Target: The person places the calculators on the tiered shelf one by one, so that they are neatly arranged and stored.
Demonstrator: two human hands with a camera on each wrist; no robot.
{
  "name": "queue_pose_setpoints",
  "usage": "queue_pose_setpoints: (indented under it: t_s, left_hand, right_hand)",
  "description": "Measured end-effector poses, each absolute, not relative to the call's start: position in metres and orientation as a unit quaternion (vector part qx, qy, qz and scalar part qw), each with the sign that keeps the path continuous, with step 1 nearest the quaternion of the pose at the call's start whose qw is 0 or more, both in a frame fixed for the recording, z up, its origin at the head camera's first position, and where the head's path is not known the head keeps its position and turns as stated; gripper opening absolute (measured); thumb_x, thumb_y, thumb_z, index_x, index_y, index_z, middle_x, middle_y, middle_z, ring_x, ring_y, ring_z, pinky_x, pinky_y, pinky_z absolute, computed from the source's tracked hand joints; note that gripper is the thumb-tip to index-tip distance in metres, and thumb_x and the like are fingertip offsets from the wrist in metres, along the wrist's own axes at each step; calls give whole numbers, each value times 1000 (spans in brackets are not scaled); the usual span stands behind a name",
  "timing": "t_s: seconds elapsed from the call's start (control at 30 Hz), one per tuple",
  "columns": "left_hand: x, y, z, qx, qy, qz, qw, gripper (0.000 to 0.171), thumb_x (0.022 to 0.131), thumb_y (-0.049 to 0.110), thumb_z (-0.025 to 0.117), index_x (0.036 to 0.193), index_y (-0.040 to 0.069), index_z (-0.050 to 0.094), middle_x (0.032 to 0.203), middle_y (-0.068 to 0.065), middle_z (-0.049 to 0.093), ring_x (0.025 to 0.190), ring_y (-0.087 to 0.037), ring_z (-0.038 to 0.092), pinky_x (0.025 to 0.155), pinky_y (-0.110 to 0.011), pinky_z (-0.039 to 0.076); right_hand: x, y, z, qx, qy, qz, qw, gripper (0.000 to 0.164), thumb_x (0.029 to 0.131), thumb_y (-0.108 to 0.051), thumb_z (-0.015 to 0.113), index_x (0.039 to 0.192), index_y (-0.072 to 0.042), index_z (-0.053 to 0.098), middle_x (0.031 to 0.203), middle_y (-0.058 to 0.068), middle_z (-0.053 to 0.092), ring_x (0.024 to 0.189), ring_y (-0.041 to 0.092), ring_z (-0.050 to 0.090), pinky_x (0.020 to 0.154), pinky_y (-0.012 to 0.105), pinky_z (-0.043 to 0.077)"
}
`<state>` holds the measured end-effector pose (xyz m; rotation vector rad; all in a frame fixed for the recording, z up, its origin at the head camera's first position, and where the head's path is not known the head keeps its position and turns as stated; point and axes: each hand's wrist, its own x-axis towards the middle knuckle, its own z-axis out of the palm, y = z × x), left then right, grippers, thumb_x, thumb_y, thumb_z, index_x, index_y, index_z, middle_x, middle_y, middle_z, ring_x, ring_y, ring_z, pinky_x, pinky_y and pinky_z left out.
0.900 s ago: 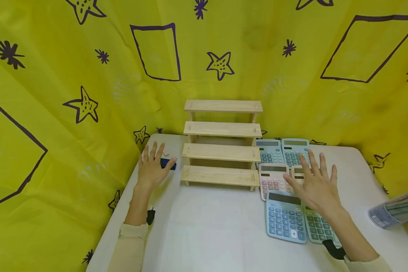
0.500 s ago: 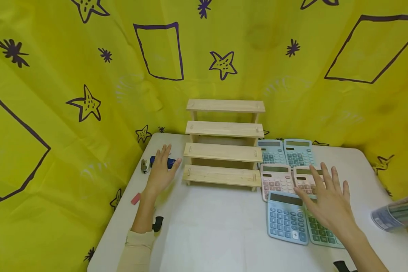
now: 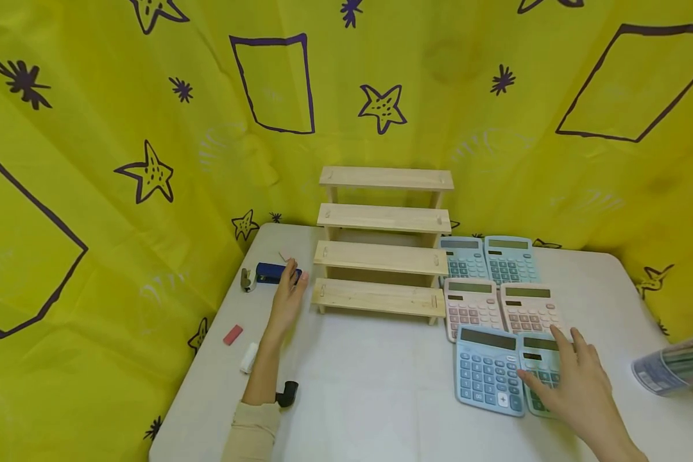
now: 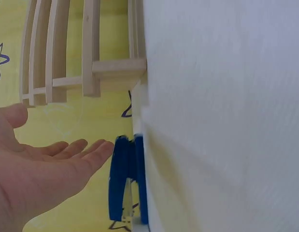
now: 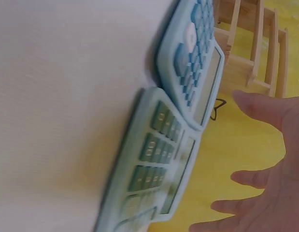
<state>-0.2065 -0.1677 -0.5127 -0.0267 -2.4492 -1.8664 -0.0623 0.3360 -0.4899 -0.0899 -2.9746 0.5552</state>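
Two hands are shifting over the table (image 3: 352, 385): in the head view, the left hand (image 3: 285, 300) is turning edge-up by the blue stapler (image 3: 268, 273), left of the wooden stand (image 3: 381, 255), while the right hand (image 3: 580, 388) is drawing back over the green calculator (image 3: 541, 359), baring a pink calculator (image 3: 528, 309). In the left wrist view, straight fingers (image 4: 93, 157) are nearing the stapler, contact unclear, thumb apart. In the right wrist view, spread fingers are hovering; neither hand is gripping anything.

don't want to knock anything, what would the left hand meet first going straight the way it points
Probably the blue stapler; the left hand points toward it in the left wrist view, though depth is unclear.
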Motion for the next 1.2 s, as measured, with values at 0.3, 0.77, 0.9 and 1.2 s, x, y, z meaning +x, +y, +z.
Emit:
queue_pose_setpoints:
  t_s: [0.3,0.77,0.9,1.2]
  left_hand:
    - [-209,-155,-519,24,-714,-700,2,56,111,11,45,162,-2,25,167,-24,27,151,-44,32,124,-54,29]
    - [-208,-150,-524,78,-607,-791,22,61,99,-19,47,157,-6,35,160,-25,38,146,-40,45,115,-39,43]
    - [-208,-149,-526,78,-614,-785,24,68,91,-25,50,156,-6,38,159,-25,39,146,-40,45,112,-34,46]
    - [-203,-147,-527,83,-609,-789,19,66,95,-21,52,157,-2,39,161,-20,41,146,-35,45,108,-32,49]
  right_hand:
    - [-45,340,-509,-92,-975,198,-52,130,75,-49,91,160,8,12,152,52,9,129,74,23,99,85,27]
    - [-47,342,-516,-157,-960,201,-114,149,62,-48,98,163,4,1,153,50,3,129,74,23,101,83,28]
    - [-47,342,-517,-167,-959,196,-119,153,59,-51,99,163,2,0,153,48,4,123,74,29,99,83,32]
    - [-47,339,-516,-199,-949,224,-103,150,60,-46,98,165,-3,0,159,45,-4,125,75,28,98,84,31]
